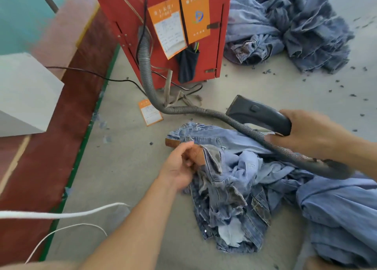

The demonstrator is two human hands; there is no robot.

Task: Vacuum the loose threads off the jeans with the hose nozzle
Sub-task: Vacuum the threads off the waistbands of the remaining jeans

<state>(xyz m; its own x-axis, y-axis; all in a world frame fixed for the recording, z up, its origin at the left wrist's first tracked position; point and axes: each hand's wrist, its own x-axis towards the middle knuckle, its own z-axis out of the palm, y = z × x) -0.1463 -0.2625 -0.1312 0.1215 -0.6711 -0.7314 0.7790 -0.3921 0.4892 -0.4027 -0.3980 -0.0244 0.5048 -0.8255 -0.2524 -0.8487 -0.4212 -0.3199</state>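
I had my right hand wrapped around the rear end of the dark grey nozzle, fingers curled over the top of it and thumb underneath, so the flat mouth of the nozzle pointed away from that hand, toward the red cabinet ahead. The nozzle was raised above the jeans, not touching them as far as I could tell. The ribbed grey hose ran from the side of the cabinet, curved down onto the table, passed under the nozzle and under my right hand, and went on beneath my right forearm across the denim.

My left hand was down on the near edge of the jeans, fingers bent and pinching a fold of fabric at what looked like the waistband. The jeans lay crumpled between my two hands and spread toward me, with a pale pocket lining showing at the near end.

Beyond my right hand, a heap of more denim sat beside the cabinet. Small dark thread scraps were scattered over the table past that hand. An orange tag lay beyond my left hand, by the bend in the hose. A white cord crossed left of my left forearm.
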